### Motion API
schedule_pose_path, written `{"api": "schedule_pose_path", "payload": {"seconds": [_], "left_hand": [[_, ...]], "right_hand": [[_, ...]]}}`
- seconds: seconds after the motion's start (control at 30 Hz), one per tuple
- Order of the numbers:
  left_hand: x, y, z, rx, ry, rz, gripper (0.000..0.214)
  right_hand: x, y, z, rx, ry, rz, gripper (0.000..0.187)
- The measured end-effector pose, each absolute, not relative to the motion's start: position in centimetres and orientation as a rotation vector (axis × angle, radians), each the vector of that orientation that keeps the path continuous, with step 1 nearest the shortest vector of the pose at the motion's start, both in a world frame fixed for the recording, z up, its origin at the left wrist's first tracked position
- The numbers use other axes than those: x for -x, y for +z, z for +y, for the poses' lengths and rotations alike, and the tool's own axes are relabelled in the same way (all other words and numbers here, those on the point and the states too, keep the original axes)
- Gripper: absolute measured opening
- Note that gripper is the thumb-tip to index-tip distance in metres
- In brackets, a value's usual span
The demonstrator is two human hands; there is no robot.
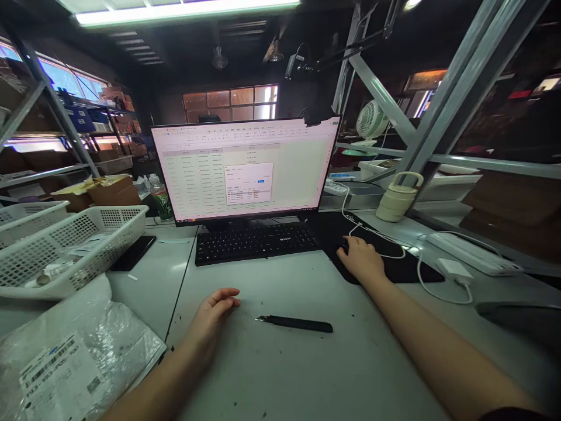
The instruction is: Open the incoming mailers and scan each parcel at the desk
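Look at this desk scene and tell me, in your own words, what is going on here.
A person is working at a computer. Their right hand rests over a mouse, mostly hidden, on a black mouse pad. Their left hand lies loosely curled on the grey desk, holding nothing, beside a black utility knife. The monitor behind the keyboard shows a spreadsheet with a dialog box open. White baskets and a labelled plastic parcel sit at the left.

The matt grey surface (280, 374) is showing specks; the utility knife (294, 323) is looking matt black plastic, the basket (94, 231) white perforated plastic, the parcel bag (116, 333) glossy and crinkled.
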State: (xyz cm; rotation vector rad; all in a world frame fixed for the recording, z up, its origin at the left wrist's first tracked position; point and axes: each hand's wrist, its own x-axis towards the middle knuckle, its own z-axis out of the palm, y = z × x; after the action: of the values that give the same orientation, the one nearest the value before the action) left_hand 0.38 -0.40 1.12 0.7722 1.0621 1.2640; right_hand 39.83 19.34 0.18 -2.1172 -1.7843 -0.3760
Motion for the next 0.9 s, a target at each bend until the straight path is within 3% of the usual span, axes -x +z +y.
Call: {"api": "schedule_pose_path", "payload": {"seconds": [0.9], "left_hand": [[-0.33, 1.06, -0.25, -0.804, 1.248, 1.073, 0.040]], "right_hand": [[-39.93, 0.13, 19.16, 2.082, -0.421, -1.803, 0.044]]}}
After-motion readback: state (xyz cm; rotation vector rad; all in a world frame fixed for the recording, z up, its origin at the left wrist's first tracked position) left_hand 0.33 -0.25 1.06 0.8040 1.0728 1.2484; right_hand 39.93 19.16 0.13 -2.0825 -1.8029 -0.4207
